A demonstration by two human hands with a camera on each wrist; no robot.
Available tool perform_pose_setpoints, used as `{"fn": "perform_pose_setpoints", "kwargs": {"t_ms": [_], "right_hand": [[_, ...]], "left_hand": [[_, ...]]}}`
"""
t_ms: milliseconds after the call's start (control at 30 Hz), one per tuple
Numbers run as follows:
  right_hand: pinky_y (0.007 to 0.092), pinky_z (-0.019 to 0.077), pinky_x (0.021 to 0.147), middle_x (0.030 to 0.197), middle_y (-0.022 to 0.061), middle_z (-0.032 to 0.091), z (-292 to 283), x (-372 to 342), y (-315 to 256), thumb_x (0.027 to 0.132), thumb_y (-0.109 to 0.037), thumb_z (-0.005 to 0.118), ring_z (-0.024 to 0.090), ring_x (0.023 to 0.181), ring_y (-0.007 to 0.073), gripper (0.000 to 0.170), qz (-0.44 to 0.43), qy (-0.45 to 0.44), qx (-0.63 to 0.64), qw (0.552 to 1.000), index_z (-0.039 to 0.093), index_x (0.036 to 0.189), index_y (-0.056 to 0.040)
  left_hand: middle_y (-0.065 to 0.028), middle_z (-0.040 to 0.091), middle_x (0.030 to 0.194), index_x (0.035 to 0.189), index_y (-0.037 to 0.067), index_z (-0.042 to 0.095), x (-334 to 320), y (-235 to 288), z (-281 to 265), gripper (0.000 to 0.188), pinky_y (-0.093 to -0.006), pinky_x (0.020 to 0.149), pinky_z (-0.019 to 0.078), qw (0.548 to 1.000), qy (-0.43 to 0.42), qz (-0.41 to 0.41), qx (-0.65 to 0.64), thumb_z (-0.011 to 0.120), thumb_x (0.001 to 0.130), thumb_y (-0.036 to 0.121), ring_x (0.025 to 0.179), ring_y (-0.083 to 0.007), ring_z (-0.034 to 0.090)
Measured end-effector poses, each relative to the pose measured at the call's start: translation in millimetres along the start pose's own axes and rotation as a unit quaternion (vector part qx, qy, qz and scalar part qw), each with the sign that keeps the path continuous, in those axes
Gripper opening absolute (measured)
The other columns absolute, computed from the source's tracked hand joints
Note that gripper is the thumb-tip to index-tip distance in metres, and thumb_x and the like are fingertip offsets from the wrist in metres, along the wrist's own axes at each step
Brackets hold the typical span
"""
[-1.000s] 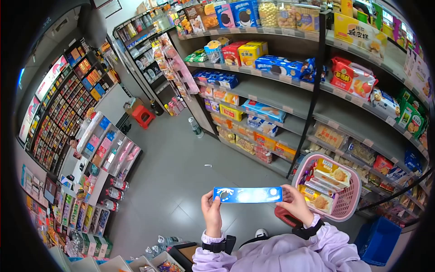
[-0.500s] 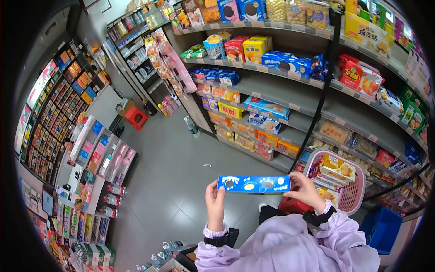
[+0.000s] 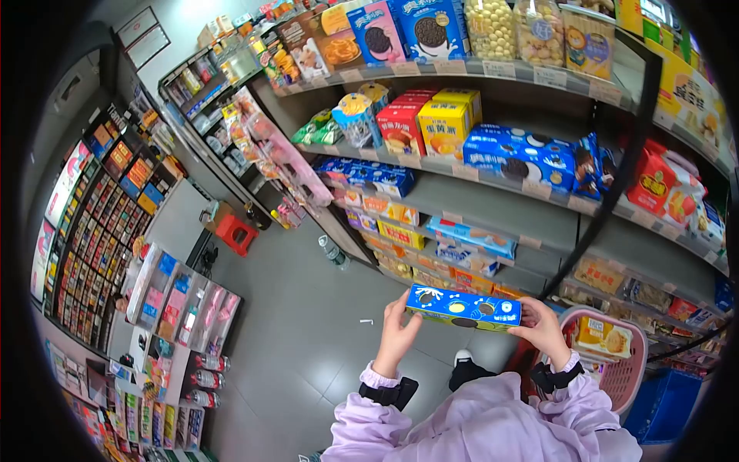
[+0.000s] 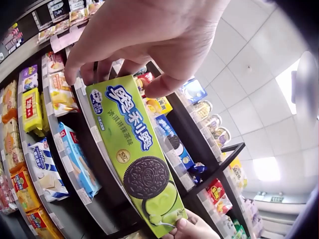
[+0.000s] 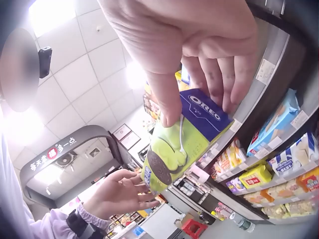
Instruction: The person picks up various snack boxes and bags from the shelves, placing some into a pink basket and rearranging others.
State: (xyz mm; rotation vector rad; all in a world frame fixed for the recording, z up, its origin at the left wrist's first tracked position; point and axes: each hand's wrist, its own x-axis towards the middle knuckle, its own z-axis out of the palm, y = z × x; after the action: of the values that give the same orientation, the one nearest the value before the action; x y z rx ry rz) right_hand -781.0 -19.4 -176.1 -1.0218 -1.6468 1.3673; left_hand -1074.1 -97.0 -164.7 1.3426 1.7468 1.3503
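Observation:
A long cookie box (image 3: pixel 462 306) is held level in front of the person, its blue side facing up. In the left wrist view its green face shows dark sandwich cookies, and the right wrist view shows "OREO" on its blue end. The left hand (image 3: pixel 397 336) grips the left end between thumb and fingers. At the other end the right hand (image 3: pixel 543 333) pinches the box, thumb on the green face and fingers behind.
Shelves of boxed and bagged snacks (image 3: pixel 508 158) rise ahead. A pink basket (image 3: pixel 633 369) with cookie packs stands at the right, near a blue bin (image 3: pixel 663 408). A red stool (image 3: pixel 235 233) and water bottle (image 3: pixel 333 252) stand on the floor; a counter (image 3: pixel 185 300) is leftward.
Both hands have carried the cookie box to the right in the head view and tilted it, so a strip of its green face shows. The head view has shifted closer to the shelves.

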Motion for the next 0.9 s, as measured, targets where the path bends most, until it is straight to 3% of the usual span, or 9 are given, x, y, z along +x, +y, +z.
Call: {"fn": "perform_pose_setpoints", "kwargs": {"t_ms": [167, 267, 367, 600, 700, 733, 833, 867, 900], "right_hand": [[0.0303, 0.0458, 0.082, 0.106, 0.0120, 0.056, -5, 76, 6, 0.062, -0.003, 0.074, 0.055, 0.098, 0.0198, 0.059, -0.001, 0.029, 0.029, 0.999, 0.047, 0.115, 0.0010], [0.0294, 0.0456, 0.081, 0.109, 0.0112, 0.055, -10, 111, -3, 0.065, 0.001, 0.071, 0.054, 0.100, 0.0194, 0.056, -0.013, 0.046, 0.009, 0.999, 0.047, 0.116, 0.0008], [0.0281, 0.0453, 0.080, 0.111, 0.0106, 0.054, -12, 142, -11, 0.066, 0.004, 0.068, 0.054, 0.101, 0.0183, 0.057, -0.011, 0.059, 0.021, 0.998, 0.045, 0.118, 0.0010], [0.0259, 0.0461, 0.077, 0.110, 0.0138, 0.055, -7, 200, -13, 0.069, 0.004, 0.065, 0.055, 0.098, 0.0171, 0.052, -0.038, 0.093, 0.031, 0.994, 0.044, 0.117, 0.0049], [0.0279, 0.0464, 0.078, 0.108, 0.0151, 0.055, -11, 218, 7, 0.071, 0.002, 0.065, 0.056, 0.097, 0.0194, 0.048, -0.038, 0.086, -0.003, 0.996, 0.045, 0.115, 0.0060], [0.0293, 0.0462, 0.080, 0.107, 0.0161, 0.055, -7, 223, 3, 0.072, 0.000, 0.064, 0.056, 0.096, 0.0215, 0.046, -0.065, 0.097, -0.018, 0.993, 0.045, 0.113, 0.0067], [0.0304, 0.0456, 0.081, 0.108, 0.0169, 0.055, -1, 236, 9, 0.072, 0.000, 0.064, 0.056, 0.096, 0.0229, 0.046, -0.053, 0.098, -0.019, 0.994, 0.044, 0.113, 0.0072], [0.0297, 0.0463, 0.078, 0.102, 0.0158, 0.058, 4, 240, 15, 0.072, -0.005, 0.066, 0.058, 0.093, 0.0215, 0.043, -0.062, 0.121, -0.006, 0.991, 0.048, 0.110, 0.0058], [0.0288, 0.0464, 0.077, 0.100, 0.0145, 0.059, 5, 244, 18, 0.072, -0.006, 0.066, 0.058, 0.090, 0.0195, 0.039, -0.032, 0.118, -0.060, 0.991, 0.051, 0.107, 0.0057]], "left_hand": [[-0.0118, 0.048, 0.105, 0.124, 0.005, 0.044, 90, -1, 11, 0.053, -0.0294, 0.077, 0.0412, 0.999, 0.007, 0.007, 0.035, 0.059, 0.074, 0.014, 0.093, -0.0205, 0.047], [-0.0141, 0.047, 0.109, 0.124, 0.002, 0.043, 130, 4, 14, 0.053, -0.0295, 0.078, 0.0421, 1.000, -0.015, -0.022, 0.003, 0.059, 0.074, 0.014, 0.095, -0.0213, 0.047], [-0.0164, 0.046, 0.114, 0.124, 0.000, 0.040, 162, 3, 22, 0.054, -0.0298, 0.080, 0.0430, 0.998, 0.009, 0.021, -0.067, 0.057, 0.074, 0.012, 0.099, -0.0217, 0.047], [-0.0197, 0.045, 0.115, 0.125, -0.005, 0.036, 239, -19, 33, 0.056, -0.0307, 0.077, 0.0457, 0.999, -0.034, 0.021, -0.026, 0.055, 0.074, 0.011, 0.101, -0.0239, 0.048], [-0.0127, 0.052, 0.102, 0.124, -0.008, 0.035, 268, -22, 40, 0.054, -0.0227, 0.077, 0.0430, 0.998, -0.035, 0.048, 0.019, 0.051, 0.074, 0.004, 0.093, -0.0143, 0.050], [-0.0099, 0.053, 0.095, 0.124, -0.009, 0.035, 282, -37, 41, 0.054, -0.0219, 0.068, 0.0445, 0.994, -0.033, 0.098, 0.042, 0.049, 0.073, 0.004, 0.083, -0.0120, 0.051], [-0.0090, 0.054, 0.092, 0.124, -0.009, 0.035, 312, -59, 39, 0.054, -0.0224, 0.060, 0.0444, 0.990, -0.125, 0.061, -0.023, 0.048, 0.072, 0.003, 0.076, -0.0110, 0.051], [-0.0074, 0.054, 0.089, 0.126, -0.008, 0.032, 319, -66, 38, 0.057, -0.0226, 0.056, 0.0433, 0.988, -0.146, 0.041, -0.020, 0.048, 0.072, 0.003, 0.072, -0.0111, 0.050], [-0.0129, 0.053, 0.094, 0.124, -0.009, 0.033, 323, -74, 38, 0.057, -0.0259, 0.063, 0.0426, 0.988, -0.144, 0.045, -0.030, 0.050, 0.071, 0.005, 0.078, -0.0166, 0.051]]}}
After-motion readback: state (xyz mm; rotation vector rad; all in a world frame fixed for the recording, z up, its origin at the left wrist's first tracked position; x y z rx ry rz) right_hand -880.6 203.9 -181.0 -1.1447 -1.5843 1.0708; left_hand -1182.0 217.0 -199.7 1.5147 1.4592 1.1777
